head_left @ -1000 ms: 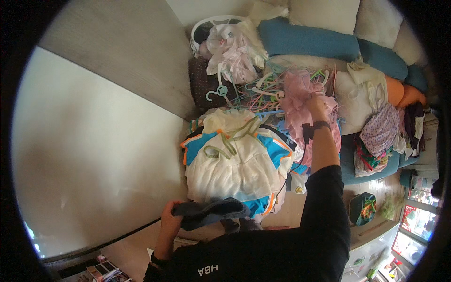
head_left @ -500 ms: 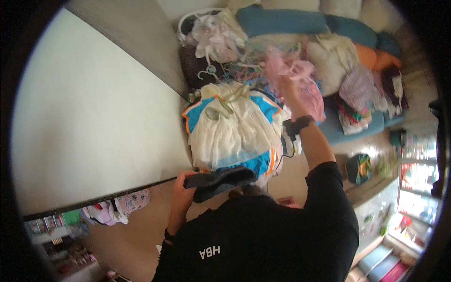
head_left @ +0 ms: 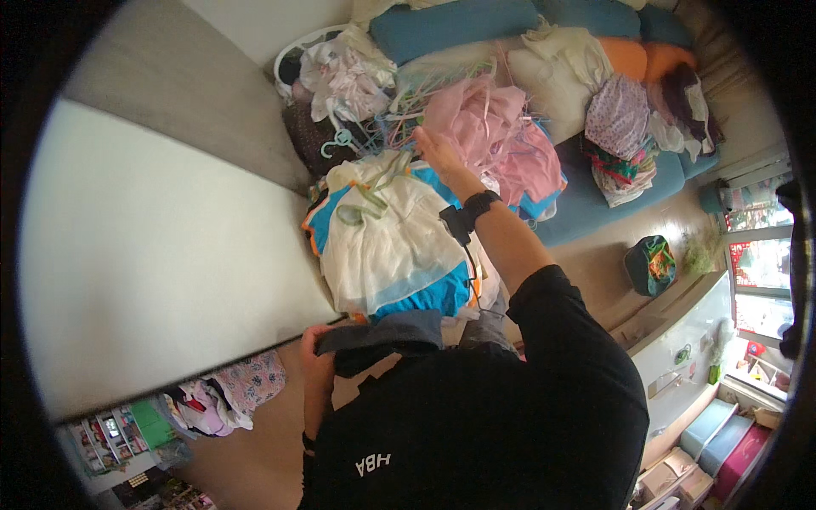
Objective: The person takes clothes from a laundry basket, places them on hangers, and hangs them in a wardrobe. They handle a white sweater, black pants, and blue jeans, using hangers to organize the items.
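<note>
My left hand is closed on one end of a folded dark grey piece of clothing, held close to my body. A white sheer dress with a light blue hem and a pale green ribbon lies just beyond it, over blue clothes with orange trim. My right hand reaches past the dress with fingers stretched out, beside a tangle of coloured hangers. Whether the fingertips touch a hanger I cannot tell. Right of that hand a pink sheer dress lies heaped on the blue sofa.
A white panel borders the left side. On the sofa sit cushions and a folded stack of clothes. A white basket with clothes stands at the back left. A dark bin stands on the floor at right.
My right hand has let go of the pink dress and moved left toward the hangers. The pink dress now rests on the sofa. My left hand keeps the grey clothing; the view has shifted.
</note>
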A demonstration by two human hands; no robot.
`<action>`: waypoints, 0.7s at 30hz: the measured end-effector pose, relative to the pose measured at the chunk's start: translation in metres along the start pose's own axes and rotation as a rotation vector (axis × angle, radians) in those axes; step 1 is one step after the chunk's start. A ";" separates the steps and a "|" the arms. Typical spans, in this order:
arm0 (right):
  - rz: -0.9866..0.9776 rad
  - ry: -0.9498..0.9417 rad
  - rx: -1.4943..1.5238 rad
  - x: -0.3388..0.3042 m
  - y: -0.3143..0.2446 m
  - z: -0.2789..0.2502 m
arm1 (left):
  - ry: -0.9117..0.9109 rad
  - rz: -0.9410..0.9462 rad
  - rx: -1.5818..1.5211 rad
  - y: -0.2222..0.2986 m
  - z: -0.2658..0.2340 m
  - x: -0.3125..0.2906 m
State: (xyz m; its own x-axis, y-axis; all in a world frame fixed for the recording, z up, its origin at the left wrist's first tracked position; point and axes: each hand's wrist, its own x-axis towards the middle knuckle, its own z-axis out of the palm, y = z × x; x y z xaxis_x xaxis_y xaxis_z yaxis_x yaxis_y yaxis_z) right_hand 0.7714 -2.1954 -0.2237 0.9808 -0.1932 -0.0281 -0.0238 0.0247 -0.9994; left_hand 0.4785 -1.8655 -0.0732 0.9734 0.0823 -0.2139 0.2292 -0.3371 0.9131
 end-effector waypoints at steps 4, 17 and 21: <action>-0.068 0.557 -0.397 0.050 0.084 -0.090 | 0.142 -0.224 0.013 0.018 0.030 0.024; 0.229 0.331 -0.480 0.166 0.064 -0.070 | 0.235 -0.345 0.115 0.077 0.104 0.069; -0.092 0.290 -0.347 0.183 -0.008 -0.025 | 0.219 -0.338 0.165 0.084 0.116 0.080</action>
State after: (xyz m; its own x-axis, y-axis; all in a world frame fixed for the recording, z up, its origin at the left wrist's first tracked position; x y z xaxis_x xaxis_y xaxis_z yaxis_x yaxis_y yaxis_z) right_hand 0.9463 -2.2551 -0.2211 0.8881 -0.4472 0.1058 -0.0516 -0.3258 -0.9440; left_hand 0.5762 -1.9958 -0.0541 0.8240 0.4051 -0.3961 0.5495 -0.4008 0.7331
